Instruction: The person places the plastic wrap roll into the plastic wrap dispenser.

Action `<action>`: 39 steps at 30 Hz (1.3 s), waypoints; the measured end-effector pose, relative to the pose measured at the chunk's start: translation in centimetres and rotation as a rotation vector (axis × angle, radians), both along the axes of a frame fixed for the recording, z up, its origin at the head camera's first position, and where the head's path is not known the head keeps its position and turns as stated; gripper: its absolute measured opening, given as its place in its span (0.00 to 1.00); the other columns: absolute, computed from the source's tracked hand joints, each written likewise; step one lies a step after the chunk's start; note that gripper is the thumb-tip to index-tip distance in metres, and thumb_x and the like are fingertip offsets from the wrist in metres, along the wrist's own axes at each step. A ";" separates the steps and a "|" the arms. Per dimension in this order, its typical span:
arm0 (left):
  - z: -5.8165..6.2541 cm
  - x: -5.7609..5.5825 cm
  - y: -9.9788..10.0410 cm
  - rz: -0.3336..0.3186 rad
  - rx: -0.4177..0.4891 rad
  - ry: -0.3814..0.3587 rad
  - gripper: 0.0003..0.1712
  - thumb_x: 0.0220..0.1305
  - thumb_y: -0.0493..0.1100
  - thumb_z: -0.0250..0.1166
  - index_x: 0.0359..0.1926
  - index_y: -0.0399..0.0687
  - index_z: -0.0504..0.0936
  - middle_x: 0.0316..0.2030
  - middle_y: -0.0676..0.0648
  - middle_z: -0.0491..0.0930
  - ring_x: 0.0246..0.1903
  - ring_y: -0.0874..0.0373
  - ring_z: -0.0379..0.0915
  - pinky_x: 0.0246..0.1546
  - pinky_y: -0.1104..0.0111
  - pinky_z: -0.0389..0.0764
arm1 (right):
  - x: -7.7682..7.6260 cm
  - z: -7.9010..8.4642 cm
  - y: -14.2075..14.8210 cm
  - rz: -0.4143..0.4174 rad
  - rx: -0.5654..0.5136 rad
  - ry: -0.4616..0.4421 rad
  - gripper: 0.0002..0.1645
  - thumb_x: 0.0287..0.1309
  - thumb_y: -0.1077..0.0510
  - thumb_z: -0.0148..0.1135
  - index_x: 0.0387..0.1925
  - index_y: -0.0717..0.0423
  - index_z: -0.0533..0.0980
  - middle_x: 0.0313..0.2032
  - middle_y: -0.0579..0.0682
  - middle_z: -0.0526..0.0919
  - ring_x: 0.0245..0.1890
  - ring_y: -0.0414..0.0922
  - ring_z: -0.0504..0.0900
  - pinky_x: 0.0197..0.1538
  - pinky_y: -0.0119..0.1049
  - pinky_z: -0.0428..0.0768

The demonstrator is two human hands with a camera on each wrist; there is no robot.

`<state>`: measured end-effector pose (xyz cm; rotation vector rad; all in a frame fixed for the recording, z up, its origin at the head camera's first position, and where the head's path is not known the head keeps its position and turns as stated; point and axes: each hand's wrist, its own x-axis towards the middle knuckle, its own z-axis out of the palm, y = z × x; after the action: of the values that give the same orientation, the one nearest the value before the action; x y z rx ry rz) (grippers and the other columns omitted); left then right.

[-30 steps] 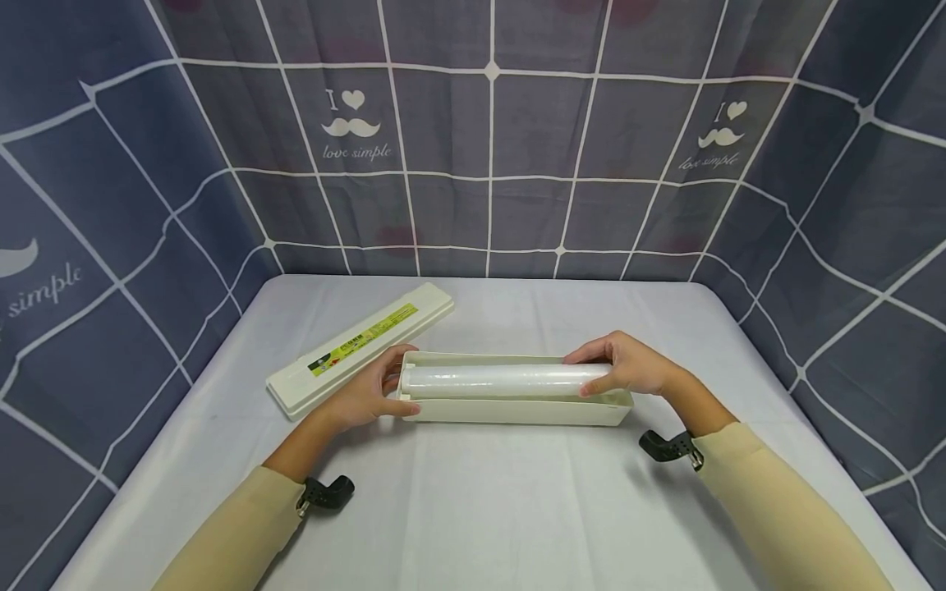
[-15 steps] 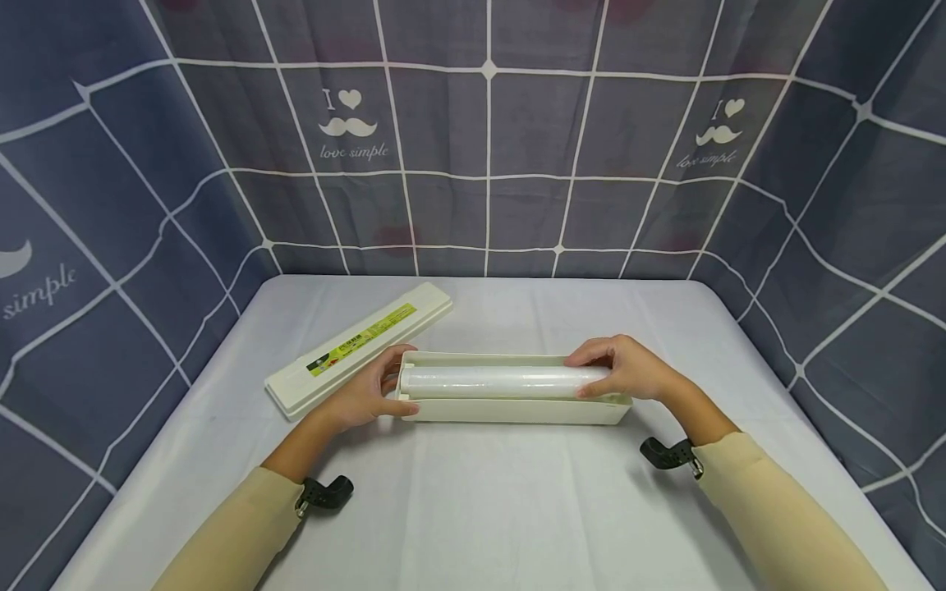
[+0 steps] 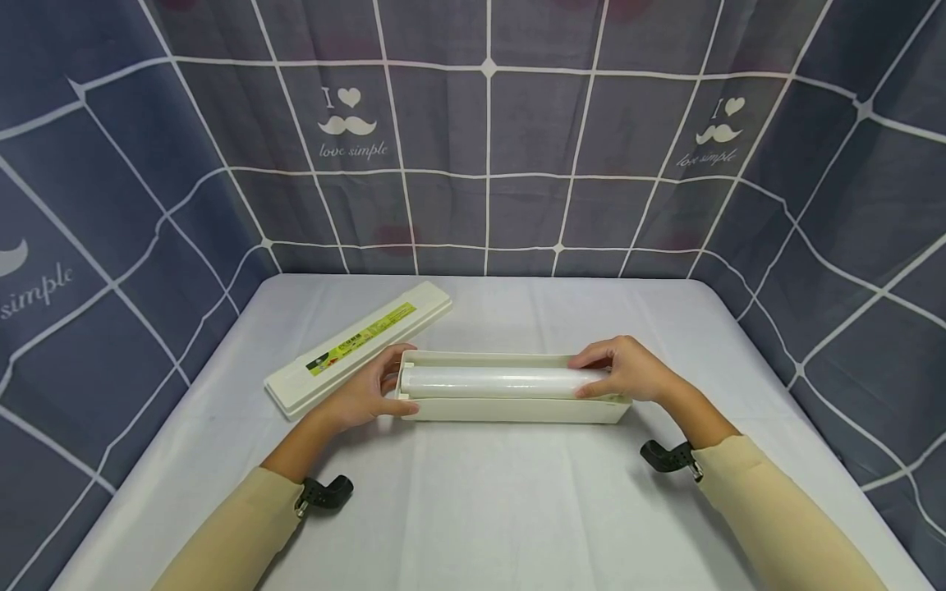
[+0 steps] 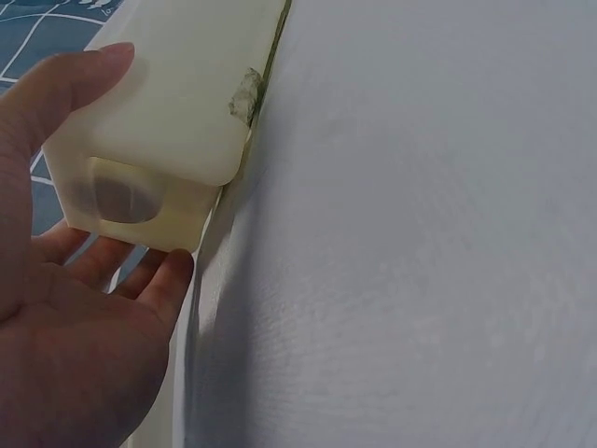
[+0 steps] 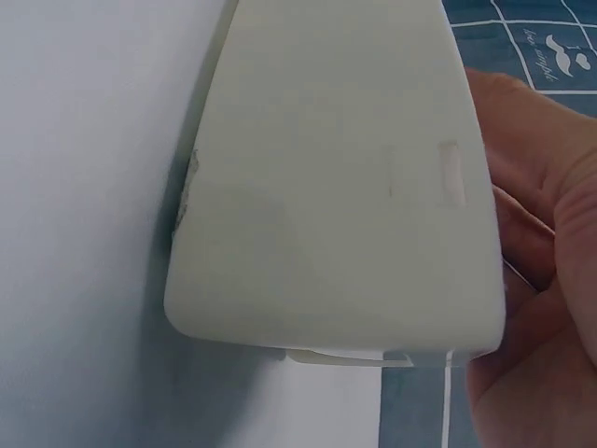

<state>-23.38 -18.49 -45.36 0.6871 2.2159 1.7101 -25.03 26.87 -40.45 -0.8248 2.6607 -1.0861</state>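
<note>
A long cream plastic-wrap dispenser box [image 3: 510,410] lies crosswise on the table, open side up. Inside it rests a shiny white roll of plastic wrap [image 3: 488,382]. My left hand [image 3: 365,394] grips the box's left end, thumb on the front wall and fingers at the end and back; the left wrist view shows this end [image 4: 168,112] close up. At the right, my right hand [image 3: 628,371] holds the roll's end between thumb and fingers, down inside the box. In the right wrist view, the box wall [image 5: 326,205] hides the roll and the fingertips.
A cream lid [image 3: 424,305] with a yellow-green label lies slanted behind and left of the box, close to my left hand. White cloth covers the table [image 3: 488,509]. Dark grid-patterned curtains [image 3: 443,123] enclose the back and both sides.
The right end of the roll has sunk slightly into the box, my right hand going down with it. My left hand keeps its grip on the box end.
</note>
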 end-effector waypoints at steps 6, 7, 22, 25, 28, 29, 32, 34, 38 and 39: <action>0.1 0.1 0.0 -0.004 0.002 -0.001 0.54 0.49 0.30 0.80 0.73 0.41 0.59 0.67 0.35 0.67 0.65 0.43 0.67 0.64 0.80 0.71 | 0.0 -0.1 -0.1 -0.023 0.034 0.007 0.25 0.44 0.51 0.85 0.46 0.53 0.89 0.48 0.54 0.90 0.46 0.47 0.89 0.47 0.33 0.86; 0.1 0.1 0.0 -0.004 0.003 0.000 0.54 0.49 0.30 0.80 0.73 0.41 0.59 0.67 0.35 0.66 0.65 0.43 0.67 0.64 0.80 0.71 | 0.1 -0.1 -0.2 -0.022 0.039 0.010 0.25 0.44 0.51 0.85 0.46 0.54 0.89 0.48 0.54 0.90 0.47 0.47 0.89 0.47 0.33 0.86; 0.2 0.1 -0.1 -0.012 0.001 0.001 0.54 0.50 0.31 0.80 0.74 0.40 0.58 0.67 0.35 0.66 0.64 0.42 0.68 0.65 0.76 0.72 | 0.3 0.2 0.0 -0.009 0.046 0.016 0.25 0.48 0.53 0.82 0.49 0.55 0.87 0.51 0.55 0.89 0.50 0.51 0.89 0.53 0.41 0.87; 0.2 0.1 -0.1 -0.012 0.001 0.000 0.54 0.50 0.31 0.79 0.74 0.39 0.58 0.67 0.35 0.66 0.65 0.41 0.68 0.66 0.75 0.71 | 0.3 0.2 0.2 -0.011 0.024 0.021 0.24 0.50 0.54 0.81 0.50 0.56 0.87 0.51 0.55 0.89 0.50 0.51 0.89 0.54 0.42 0.86; 0.2 0.1 -0.1 -0.015 0.004 -0.004 0.54 0.50 0.30 0.79 0.74 0.39 0.58 0.68 0.35 0.66 0.66 0.40 0.67 0.66 0.75 0.71 | 0.5 0.2 0.4 -0.019 0.004 0.020 0.23 0.51 0.55 0.81 0.49 0.56 0.87 0.50 0.54 0.89 0.50 0.51 0.89 0.54 0.42 0.86; 0.2 0.1 -0.1 -0.015 0.005 -0.004 0.54 0.50 0.30 0.79 0.74 0.39 0.58 0.68 0.35 0.66 0.67 0.40 0.67 0.66 0.76 0.71 | 0.6 0.2 0.4 -0.024 -0.003 0.017 0.23 0.50 0.55 0.81 0.49 0.55 0.87 0.51 0.54 0.89 0.50 0.50 0.89 0.54 0.41 0.86; 0.2 0.1 -0.1 -0.015 0.006 -0.004 0.54 0.51 0.30 0.79 0.74 0.38 0.58 0.68 0.35 0.65 0.67 0.39 0.67 0.66 0.77 0.70 | 0.8 0.2 0.4 -0.030 -0.014 0.020 0.23 0.50 0.54 0.81 0.49 0.54 0.87 0.51 0.52 0.89 0.51 0.49 0.88 0.55 0.42 0.86; 0.2 0.1 -0.1 -0.015 0.006 -0.005 0.54 0.50 0.30 0.79 0.74 0.38 0.58 0.68 0.35 0.65 0.67 0.39 0.66 0.66 0.78 0.70 | 0.8 0.1 0.5 -0.035 -0.020 0.029 0.23 0.50 0.53 0.82 0.49 0.52 0.88 0.50 0.50 0.89 0.51 0.49 0.88 0.55 0.43 0.86; 0.1 0.0 -0.1 -0.014 0.004 -0.004 0.54 0.50 0.30 0.79 0.74 0.39 0.58 0.68 0.35 0.65 0.67 0.40 0.67 0.65 0.80 0.70 | 0.9 -0.1 0.7 -0.043 -0.033 0.051 0.23 0.49 0.53 0.82 0.48 0.51 0.88 0.49 0.49 0.90 0.50 0.48 0.88 0.55 0.42 0.86; 0.1 0.0 -0.1 -0.014 0.003 -0.005 0.54 0.50 0.30 0.79 0.74 0.39 0.58 0.69 0.35 0.65 0.67 0.40 0.67 0.64 0.80 0.70 | 0.9 -0.2 0.7 -0.045 -0.035 0.053 0.23 0.49 0.52 0.82 0.48 0.51 0.88 0.49 0.48 0.90 0.50 0.48 0.88 0.55 0.41 0.86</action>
<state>-23.37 -18.63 -45.27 0.6964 2.2002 1.7075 -24.11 27.60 -40.65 -0.8149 2.7242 -1.1404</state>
